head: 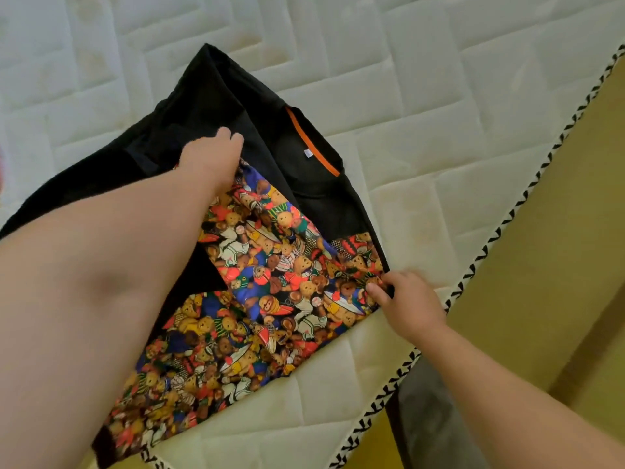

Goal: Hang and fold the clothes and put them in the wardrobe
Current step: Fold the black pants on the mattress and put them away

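A black T-shirt (216, 96) with a colourful teddy-bear print panel (270, 265) and an orange-lined collar (309, 140) lies partly folded on a white quilted mattress (439, 96). My left hand (211, 157) reaches across the shirt and grips a black fold near its middle, fingertips tucked into the cloth. My right hand (406, 299) pinches the shirt's right edge at the printed panel, thumb on top.
The mattress edge with black-and-white stitched trim (473, 265) runs diagonally at the right. Beyond it is a yellowish floor (558, 231). A grey object (429, 418) stands by the mattress edge at the bottom right. A red scrap shows at the far left edge.
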### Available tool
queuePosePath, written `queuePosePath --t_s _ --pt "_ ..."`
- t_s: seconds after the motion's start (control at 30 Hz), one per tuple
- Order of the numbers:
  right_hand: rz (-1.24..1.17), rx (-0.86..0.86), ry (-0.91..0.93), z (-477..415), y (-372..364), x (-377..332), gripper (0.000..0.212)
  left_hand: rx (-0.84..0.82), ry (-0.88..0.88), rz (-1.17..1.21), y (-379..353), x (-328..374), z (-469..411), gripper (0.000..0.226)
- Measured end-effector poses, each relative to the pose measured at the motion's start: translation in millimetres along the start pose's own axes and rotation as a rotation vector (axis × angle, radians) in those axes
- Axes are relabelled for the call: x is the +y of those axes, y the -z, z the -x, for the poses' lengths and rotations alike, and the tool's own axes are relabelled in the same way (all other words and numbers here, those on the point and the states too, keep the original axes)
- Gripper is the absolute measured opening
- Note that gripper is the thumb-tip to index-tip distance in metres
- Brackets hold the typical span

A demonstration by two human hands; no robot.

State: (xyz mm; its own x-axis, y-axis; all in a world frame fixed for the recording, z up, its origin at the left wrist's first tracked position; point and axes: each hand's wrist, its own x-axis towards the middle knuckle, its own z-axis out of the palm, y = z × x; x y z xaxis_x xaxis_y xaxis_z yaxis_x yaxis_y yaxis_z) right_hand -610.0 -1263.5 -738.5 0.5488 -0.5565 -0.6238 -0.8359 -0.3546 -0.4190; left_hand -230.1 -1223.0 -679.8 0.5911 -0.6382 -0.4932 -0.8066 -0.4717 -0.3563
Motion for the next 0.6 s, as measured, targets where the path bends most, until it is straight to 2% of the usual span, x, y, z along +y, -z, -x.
queuePosePath --t_s 0.13,0.2,0.3,0.43,0.6 --pt "-0.017 -0.012 -0.082 -0.3 0.3 -3.8 0.039 -0.054 -0.016 -0.104 12.2 -2.9 -16.6 0.037" --pt "-0.034 -0.013 -0.135 -2.4 1.5 -7.1 0.036 -0.002 0.050 -0.112 20.5 -4.6 -24.5 0.036" --pt "-0.039 -0.037 -0.192 -5.5 3.7 -9.1 0.033 0.052 0.121 -0.052 28.0 0.0 -36.6 0.039" --pt "-0.014 -0.007 -0.189 -5.2 0.2 -9.5 0.033 -0.064 0.107 -0.019 26.4 11.1 -55.1 0.045" --pt "-0.140 0.008 -0.233 -6.2 6.2 -11.1 0.041 -0.072 0.121 -0.010 30.0 11.1 -65.6 0.059"
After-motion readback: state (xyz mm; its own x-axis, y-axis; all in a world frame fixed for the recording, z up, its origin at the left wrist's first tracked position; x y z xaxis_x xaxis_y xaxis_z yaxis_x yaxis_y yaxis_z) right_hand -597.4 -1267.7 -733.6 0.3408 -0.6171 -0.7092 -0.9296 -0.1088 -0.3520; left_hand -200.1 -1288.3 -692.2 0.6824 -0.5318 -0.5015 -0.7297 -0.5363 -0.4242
